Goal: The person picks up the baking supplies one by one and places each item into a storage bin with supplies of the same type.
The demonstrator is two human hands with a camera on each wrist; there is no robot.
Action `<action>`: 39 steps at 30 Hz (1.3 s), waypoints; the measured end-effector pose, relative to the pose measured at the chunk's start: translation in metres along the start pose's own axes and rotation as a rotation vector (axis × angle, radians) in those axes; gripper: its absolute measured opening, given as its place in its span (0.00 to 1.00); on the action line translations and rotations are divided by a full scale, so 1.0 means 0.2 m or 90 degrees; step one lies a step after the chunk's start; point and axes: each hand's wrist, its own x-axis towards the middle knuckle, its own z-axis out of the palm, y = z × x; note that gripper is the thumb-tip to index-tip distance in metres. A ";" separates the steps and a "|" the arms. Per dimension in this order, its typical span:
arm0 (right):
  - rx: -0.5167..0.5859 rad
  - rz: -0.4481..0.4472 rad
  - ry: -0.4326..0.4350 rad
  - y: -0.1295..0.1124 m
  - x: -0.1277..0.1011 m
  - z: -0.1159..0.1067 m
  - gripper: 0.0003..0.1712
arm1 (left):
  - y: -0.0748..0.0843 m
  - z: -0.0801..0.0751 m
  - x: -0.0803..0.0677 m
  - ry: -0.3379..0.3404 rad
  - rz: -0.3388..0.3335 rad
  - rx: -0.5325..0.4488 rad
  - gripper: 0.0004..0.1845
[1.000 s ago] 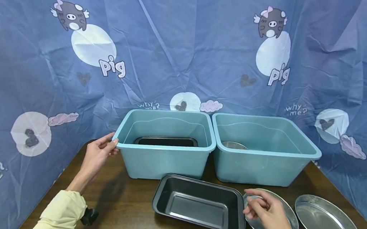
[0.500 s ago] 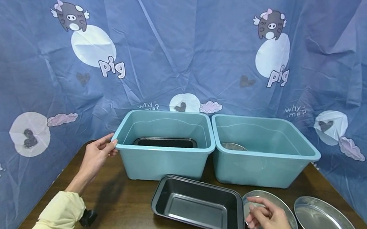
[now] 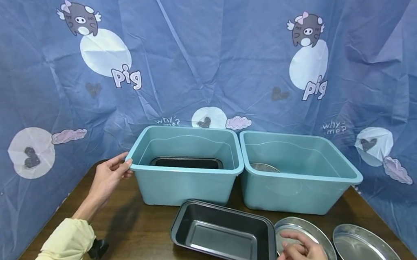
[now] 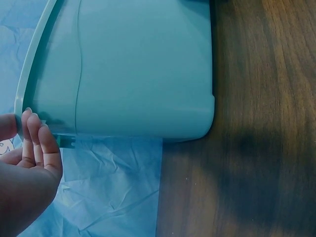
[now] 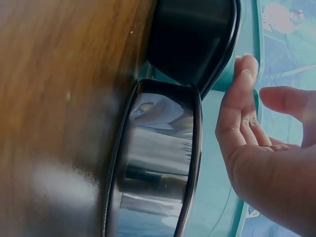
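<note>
Only the head view is showing the left hand [image 3: 106, 179] pinching the left bin [image 3: 186, 176]; the right hand [image 5: 261, 163] is hovering, fingers spread, beside the round pan [image 5: 153, 163].

Open tabletop [image 3: 136, 241] lies bare at front left, while the two teal bins [image 3: 186, 168] stand touching side by side across the back, and the dark loaf pan [image 3: 222, 235] and two round metal pans [image 3: 361, 244] crowd the front right.
</note>
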 end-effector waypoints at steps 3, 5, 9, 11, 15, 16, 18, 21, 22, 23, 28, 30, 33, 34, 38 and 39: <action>0.001 0.012 -0.018 0.01 0.00 -0.01 0.25 | 0.00 0.00 0.00 0.000 -0.001 0.003 0.28; -0.006 0.017 -0.019 0.02 -0.01 -0.01 0.25 | 0.00 0.00 0.00 -0.001 -0.002 0.003 0.28; -0.018 0.030 -0.009 0.02 -0.01 -0.01 0.25 | 0.00 0.00 0.00 0.000 -0.003 0.001 0.28; -0.027 0.036 -0.011 0.02 -0.01 -0.01 0.25 | 0.01 0.00 0.01 0.001 -0.003 0.001 0.28; -0.045 0.051 -0.020 0.02 0.00 -0.01 0.24 | 0.02 -0.01 0.01 0.001 -0.001 -0.003 0.28; -0.050 0.053 -0.024 0.02 0.00 -0.01 0.24 | 0.02 -0.01 0.01 0.001 0.000 -0.004 0.28; -0.055 0.057 -0.028 0.01 0.00 0.00 0.23 | 0.02 -0.01 0.01 0.001 0.000 -0.008 0.28; -0.056 0.063 -0.031 0.01 0.00 0.00 0.23 | 0.02 -0.01 0.02 0.002 -0.002 -0.012 0.28; -0.053 0.068 -0.032 0.01 0.00 0.00 0.23 | 0.02 -0.01 0.02 0.002 -0.002 -0.012 0.28; -0.050 0.073 -0.033 0.02 0.01 0.00 0.24 | 0.02 0.00 0.02 0.002 -0.002 -0.013 0.28; -0.032 0.085 -0.080 0.04 0.01 -0.01 0.29 | 0.02 0.00 0.02 0.000 -0.002 -0.012 0.28; -0.019 0.073 -0.109 0.05 0.02 -0.02 0.31 | 0.02 0.00 0.02 -0.001 0.000 -0.011 0.28; 0.004 0.060 -0.142 0.07 0.02 -0.02 0.35 | 0.02 0.00 0.01 0.000 0.003 -0.005 0.28; 0.009 0.060 -0.148 0.08 0.02 -0.02 0.36 | 0.02 0.00 0.01 0.001 0.004 -0.003 0.28; 0.008 0.061 -0.165 0.10 0.03 -0.02 0.37 | 0.02 0.01 0.00 0.000 0.008 0.005 0.28; 0.007 0.056 -0.168 0.10 0.03 -0.02 0.36 | 0.02 0.01 0.00 0.000 0.008 0.006 0.28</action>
